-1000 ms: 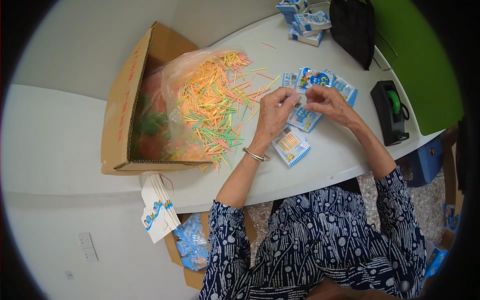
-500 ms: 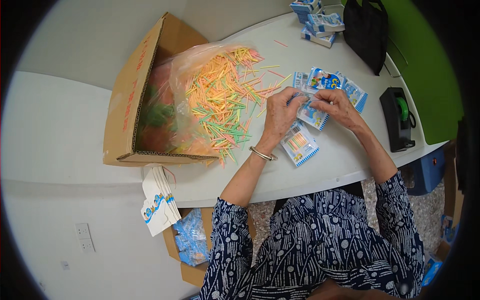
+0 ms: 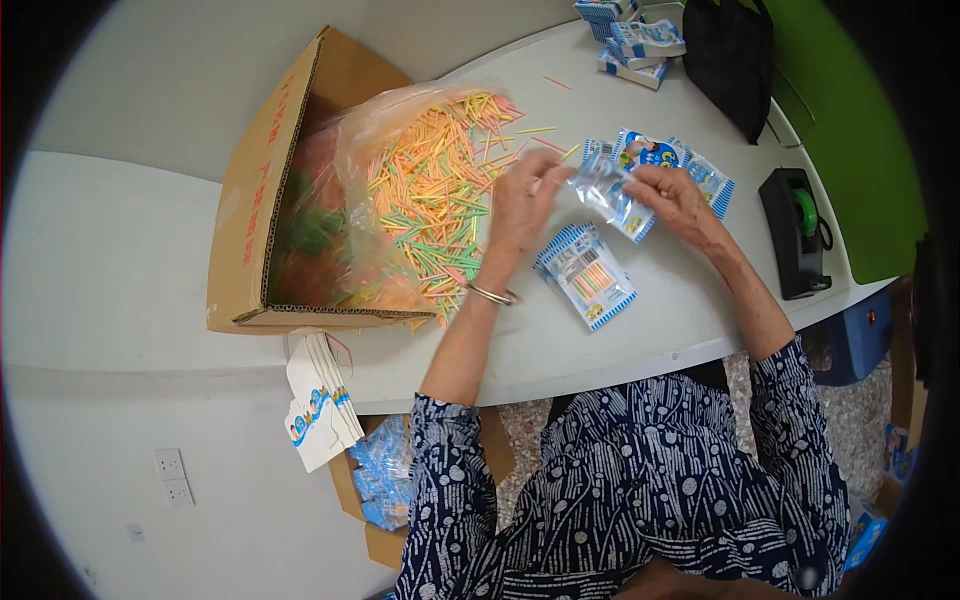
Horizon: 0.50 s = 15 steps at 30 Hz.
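My right hand [image 3: 682,208] pinches the upper edge of a small clear-and-blue plastic packet [image 3: 622,205], which hangs tilted above the table. Motion smears my left hand [image 3: 525,205], which is beside the packet's left end, at the right edge of a pile of thin pastel sticks [image 3: 430,190]. Whether its fingers hold anything does not show. Below the hands lies a packet with several coloured sticks inside [image 3: 592,280], overlapping another packet. More blue-and-white packets [image 3: 650,150] are fanned out just beyond my right hand.
A cardboard box [image 3: 245,200] lies on its side at the left, the sticks spilling from its plastic liner. At the right stands a black tape dispenser [image 3: 790,235]. Far back are small blue-and-white boxes [image 3: 640,45] and a black bag [image 3: 730,65]. Folded cartons [image 3: 320,405] hang by the near-left edge.
My left hand has moved left toward the sticks, from where both hands met at the packet. My right hand stays nearly in place with the packet, now more exposed.
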### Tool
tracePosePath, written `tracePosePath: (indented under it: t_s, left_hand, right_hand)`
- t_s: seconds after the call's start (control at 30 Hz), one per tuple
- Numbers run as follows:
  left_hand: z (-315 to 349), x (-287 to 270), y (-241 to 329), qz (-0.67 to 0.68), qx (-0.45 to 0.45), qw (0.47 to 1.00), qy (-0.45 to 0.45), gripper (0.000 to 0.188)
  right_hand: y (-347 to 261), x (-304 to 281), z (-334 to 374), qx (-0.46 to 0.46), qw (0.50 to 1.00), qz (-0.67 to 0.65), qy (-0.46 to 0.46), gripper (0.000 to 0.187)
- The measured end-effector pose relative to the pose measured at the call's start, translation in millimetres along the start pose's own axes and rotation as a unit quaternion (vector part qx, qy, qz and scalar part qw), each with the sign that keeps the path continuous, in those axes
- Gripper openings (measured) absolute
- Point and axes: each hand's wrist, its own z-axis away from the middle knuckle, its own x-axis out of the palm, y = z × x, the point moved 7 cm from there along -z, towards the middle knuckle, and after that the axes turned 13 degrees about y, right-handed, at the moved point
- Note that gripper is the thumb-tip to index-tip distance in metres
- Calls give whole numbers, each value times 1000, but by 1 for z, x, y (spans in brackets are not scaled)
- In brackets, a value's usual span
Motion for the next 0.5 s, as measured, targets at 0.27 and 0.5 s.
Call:
tracePosePath:
  t_s: [0.27,0.5]
  left_hand:
    - [23,-20,-12,-360,184,897,-180,75]
    - [7,-26,-40,-437,215,855,-177,66]
  right_hand:
    - [32,-25,-6,63,994,-17,91,33]
    - [32,-22,-3,72,993,-16,89,34]
